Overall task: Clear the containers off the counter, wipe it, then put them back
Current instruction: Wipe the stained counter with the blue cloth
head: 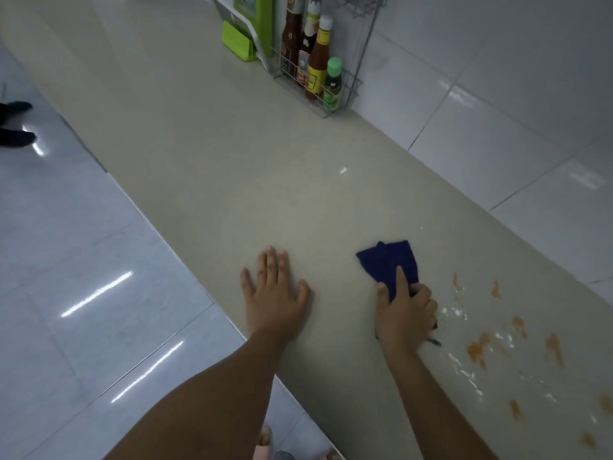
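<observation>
A long beige counter runs from near right to far left. My right hand presses a dark blue cloth flat on it, index finger stretched over the cloth. My left hand lies flat on the counter near its front edge, fingers spread, holding nothing. Orange stains and wet streaks mark the counter to the right of the cloth. Several sauce bottles stand in a wire rack at the far side against the wall.
A green plastic holder stands left of the rack. White wall tiles border the counter on the right. Glossy floor tiles lie to the left, where another person's dark shoes show at the edge.
</observation>
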`<state>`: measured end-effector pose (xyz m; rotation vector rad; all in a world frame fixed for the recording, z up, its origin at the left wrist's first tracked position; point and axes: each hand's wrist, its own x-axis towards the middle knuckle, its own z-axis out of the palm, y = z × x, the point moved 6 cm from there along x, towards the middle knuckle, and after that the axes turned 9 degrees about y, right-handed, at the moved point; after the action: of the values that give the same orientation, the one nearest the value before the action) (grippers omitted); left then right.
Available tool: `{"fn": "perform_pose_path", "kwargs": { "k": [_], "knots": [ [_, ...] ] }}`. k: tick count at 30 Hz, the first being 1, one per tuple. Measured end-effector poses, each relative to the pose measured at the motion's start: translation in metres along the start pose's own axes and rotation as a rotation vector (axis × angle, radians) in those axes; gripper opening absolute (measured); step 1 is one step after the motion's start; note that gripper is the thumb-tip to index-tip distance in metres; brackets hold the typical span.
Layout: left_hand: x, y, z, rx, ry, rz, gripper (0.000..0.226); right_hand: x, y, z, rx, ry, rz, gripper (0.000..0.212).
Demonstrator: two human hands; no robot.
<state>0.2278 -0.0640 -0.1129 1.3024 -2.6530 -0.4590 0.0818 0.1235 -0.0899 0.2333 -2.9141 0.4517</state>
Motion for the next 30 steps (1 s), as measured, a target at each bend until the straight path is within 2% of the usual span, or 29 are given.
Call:
{"fn": "perform_pose_path", "kwargs": {
  "k": [4,8,11,17,23,27,30],
  "knots": [
    [-0.002,-0.001,0.001,0.003,-0.003,0.002,0.07,-0.06,-0.037,0.004,-0.002,-0.033,-0.163,0.05],
    [-0.003,0.0,0.0,0.003,-0.007,0.011,0.07,-0.037,-0.054,0.01,0.034,-0.092,-0.229,0.052],
    [-0.002,0.0,-0.001,-0.002,-0.004,0.015,0.07,0.005,-0.045,0.014,0.013,-0.115,-0.19,0.054],
    [0.0,0.0,0.001,-0.005,0.018,-0.007,0.07,0.042,0.009,0.008,-0.058,-0.087,0.044,0.055],
    [0.0,-0.001,0.003,0.008,0.019,0.001,0.07,-0.036,0.033,-0.017,-0.052,0.048,0.035,0.05],
    [-0.001,-0.001,0.003,0.013,0.018,0.009,0.069,-0.09,0.018,-0.022,-0.038,0.035,-0.002,0.052],
    [-0.003,-0.001,0.001,0.014,0.021,0.028,0.069,-0.099,-0.007,-0.017,-0.038,-0.013,-0.075,0.052]
  ]
}}
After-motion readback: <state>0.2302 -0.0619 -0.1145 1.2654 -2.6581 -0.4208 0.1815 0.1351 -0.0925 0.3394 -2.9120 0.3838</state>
